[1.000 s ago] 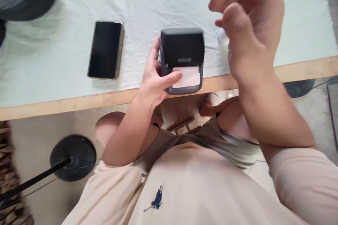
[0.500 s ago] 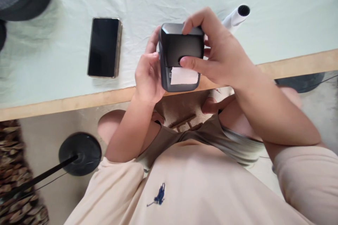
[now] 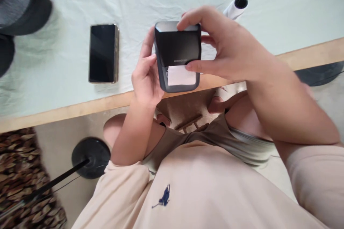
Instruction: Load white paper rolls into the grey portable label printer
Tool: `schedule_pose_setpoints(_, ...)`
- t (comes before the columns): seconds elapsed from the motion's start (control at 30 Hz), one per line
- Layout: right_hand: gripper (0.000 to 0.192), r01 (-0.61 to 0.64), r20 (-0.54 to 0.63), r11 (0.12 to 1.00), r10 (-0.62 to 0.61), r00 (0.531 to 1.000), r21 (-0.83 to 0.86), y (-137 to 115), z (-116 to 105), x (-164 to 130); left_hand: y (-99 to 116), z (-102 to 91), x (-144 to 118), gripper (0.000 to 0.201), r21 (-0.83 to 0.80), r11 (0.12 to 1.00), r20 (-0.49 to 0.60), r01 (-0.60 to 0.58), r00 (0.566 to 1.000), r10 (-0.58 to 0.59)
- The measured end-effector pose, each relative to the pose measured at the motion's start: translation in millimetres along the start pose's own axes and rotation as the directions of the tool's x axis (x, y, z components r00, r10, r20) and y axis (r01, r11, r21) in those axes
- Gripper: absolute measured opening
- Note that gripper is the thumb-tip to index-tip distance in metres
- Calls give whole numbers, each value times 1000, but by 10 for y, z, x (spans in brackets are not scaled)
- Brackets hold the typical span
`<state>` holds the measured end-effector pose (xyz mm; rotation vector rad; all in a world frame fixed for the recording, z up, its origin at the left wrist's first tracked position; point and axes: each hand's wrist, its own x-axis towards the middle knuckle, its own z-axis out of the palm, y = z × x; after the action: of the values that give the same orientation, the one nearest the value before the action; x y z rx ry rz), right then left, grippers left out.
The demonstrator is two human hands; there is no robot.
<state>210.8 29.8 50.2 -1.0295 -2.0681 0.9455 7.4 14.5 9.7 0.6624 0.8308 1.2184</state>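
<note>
Printer [image 3: 177,48], small and dark, is up off the worktop [image 3: 67,109] and right between your two hands, over the near edge. Your left hand [image 3: 145,77] wraps its left side, fingers curled against the casing, thumb side tucked low. Your right hand [image 3: 228,48] clamps it from the other side: forefinger hooked over the top edge, thumb pressed across the front just above the white paper [image 3: 180,76] that shows at the slot. Both hands are closed firmly on the casing. Off to the left, a phone [image 3: 103,53] lies flat and screen-up on the pale cloth [image 3: 67,14], well apart from you. Behind your right hand, a white tube [image 3: 235,6] with a dark end rests on the cloth.
</note>
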Motion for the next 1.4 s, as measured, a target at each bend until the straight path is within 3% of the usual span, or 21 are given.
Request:
schedule_pose_setpoints(0.07, 46, 3, -25, 998, -5, 1000, -59, -50, -22, -19, -6, -3, 18, 37, -56, 998, -8, -10, 1000, 10)
schedule_pose_setpoints(0.13, 37, -2, -157, 985, -25, 987, -174, -100, -1, -28, -10, -1, 31, 37, -90, 996, -16, -14, 1000, 12)
schedule_pose_setpoints(0.23, 20, -42, -459, 970, -75, 885, -240, -148, 99, -28, -2, 13, 25, 30, -145, 989, 17, -10, 1000, 13)
schedule_pose_setpoints(0.3, 14, -22, -554, 983, -82, 828, -180, -158, 171, -21, 12, 25, 3, 30, -157, 987, 66, 28, 998, -18)
schedule_pose_setpoints(0.4, 5, 68, -472, 983, -143, 870, -172, -157, 205, -6, 23, 38, -39, 33, -52, 996, 58, 72, 996, -68)
schedule_pose_setpoints(0.5, 7, 63, -313, 947, -166, 935, -315, -155, 148, 12, 2, 27, -60, 31, 17, 999, 46, 42, 998, -43)
schedule_pose_setpoints(0.63, 22, -108, -145, 815, 30, 989, -569, -161, 91, 33, -69, -48, -21, 32, -27, 1000, 181, 13, 984, -8)
schedule_pose_setpoints(0.8, 35, -203, -69, 688, 217, 974, -696, -183, 121, 39, -131, -122, 36, 38, -20, 999, 237, 42, 971, -36)
schedule_pose_setpoints(0.83, 35, -213, -79, 694, 220, 972, -688, -197, 112, 34, -130, -117, 32, 39, -25, 998, 228, 50, 973, -43)
schedule_pose_setpoints(0.9, 34, -193, -88, 797, 174, 981, -572, -236, 62, 13, -114, -88, 15, 39, -37, 997, 188, 63, 981, -55)
schedule_pose_setpoints(1.0, 35, -128, -206, 976, 91, 974, -176, -263, -53, -32, -72, -33, 3, 27, -43, 998, 112, 41, 993, -36)
schedule_pose_setpoints(1.1, 28, -51, -391, 979, 126, 912, 198, -160, -117, -42, -40, -15, 30, 12, -36, 999, 84, 34, 996, -31)
schedule_pose_setpoints(1.17, 21, -13, -414, 949, 149, 898, 314, -20, -107, -22, -33, -23, 53, 10, -64, 998, 77, 27, 997, -22)
schedule_pose_setpoints(1.27, 29, 6, -390, 955, 116, 913, 296, 212, -40, 7, -31, -36, 65, 12, -103, 995, 62, 6, 998, 1)
schedule_pose_setpoints(1.4, 35, -15, -368, 999, 25, 929, 29, 448, 73, -31, -18, -35, 47, 11, -79, 996, 28, 29, 999, -27)
